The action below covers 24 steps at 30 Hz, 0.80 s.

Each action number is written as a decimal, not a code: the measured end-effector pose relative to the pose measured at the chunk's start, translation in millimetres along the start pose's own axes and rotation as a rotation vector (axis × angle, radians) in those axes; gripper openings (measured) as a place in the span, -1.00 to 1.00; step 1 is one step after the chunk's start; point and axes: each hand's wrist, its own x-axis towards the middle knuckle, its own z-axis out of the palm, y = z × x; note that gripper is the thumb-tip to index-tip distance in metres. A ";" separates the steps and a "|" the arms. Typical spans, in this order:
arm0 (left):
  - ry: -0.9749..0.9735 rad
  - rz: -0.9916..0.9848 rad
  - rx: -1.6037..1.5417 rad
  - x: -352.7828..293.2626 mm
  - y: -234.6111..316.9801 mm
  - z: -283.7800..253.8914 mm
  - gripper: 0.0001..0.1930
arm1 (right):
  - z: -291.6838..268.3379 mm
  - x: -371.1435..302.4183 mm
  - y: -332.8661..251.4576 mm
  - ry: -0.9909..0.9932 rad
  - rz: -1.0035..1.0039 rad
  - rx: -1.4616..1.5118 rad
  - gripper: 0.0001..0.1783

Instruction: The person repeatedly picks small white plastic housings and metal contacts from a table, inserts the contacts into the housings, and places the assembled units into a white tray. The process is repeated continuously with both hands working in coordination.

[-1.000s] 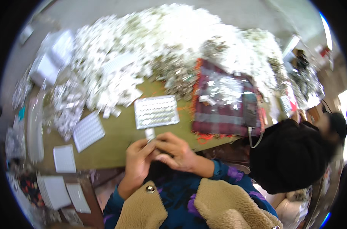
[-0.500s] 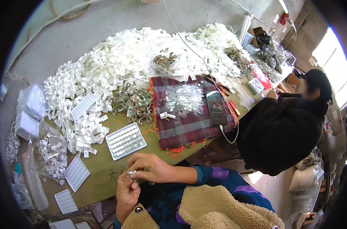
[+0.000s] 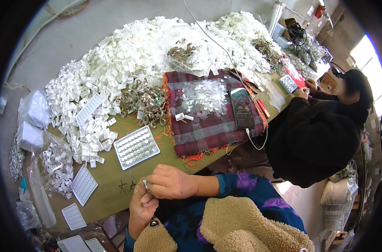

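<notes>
My left hand [image 3: 142, 205] and my right hand [image 3: 171, 182] meet at the table's near edge, fingers closed together. Between their fingertips sits a small white plastic piece [image 3: 145, 185], mostly covered, its exact kind too small to tell. Just beyond them lies a white tray [image 3: 157, 152] with rows of round, silvery-white discs. A plaid cloth [image 3: 195, 140] to the right of the tray carries a heap of small clear plastic pieces [image 3: 204, 96] and a couple of white plastic casings [image 3: 180, 116].
A large pile of white plastic casings [image 3: 115, 54] fills the table's back. Bundled wires [image 3: 147, 105] lie before it. A phone [image 3: 242, 108] on a charging cable rests on the cloth. More trays [image 3: 85, 187] and plastic bags stand left. Another person [image 3: 317, 138] in black sits at right.
My hands have drawn closer, and my right fingers now cover more of the white piece, which has turned. The whole view has shifted slightly. The other person's hands have moved.
</notes>
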 end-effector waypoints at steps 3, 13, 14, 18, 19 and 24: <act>0.128 0.088 -0.001 0.6 1.8 1.5 -0.80 | -14.5 -7.8 10.4 0.198 0.239 -0.086 -0.85; 0.120 0.164 0.304 11.8 -2.4 9.4 -0.78 | -95.8 -59.1 79.4 0.251 0.899 -0.445 -0.91; 0.122 0.175 0.307 12.0 -3.5 9.9 -0.78 | -93.0 -57.8 81.0 0.234 0.894 -0.438 -0.91; 0.081 0.185 0.318 13.3 -5.3 11.8 -0.79 | -87.3 -56.8 83.3 0.095 0.875 -0.558 -0.92; 0.056 0.186 0.307 14.1 -5.3 12.4 -0.79 | -87.8 -56.0 85.1 0.070 0.857 -0.580 -0.93; 0.044 0.204 0.301 14.8 -7.7 13.5 -0.75 | -89.5 -33.5 81.1 -0.062 0.942 -0.622 -0.93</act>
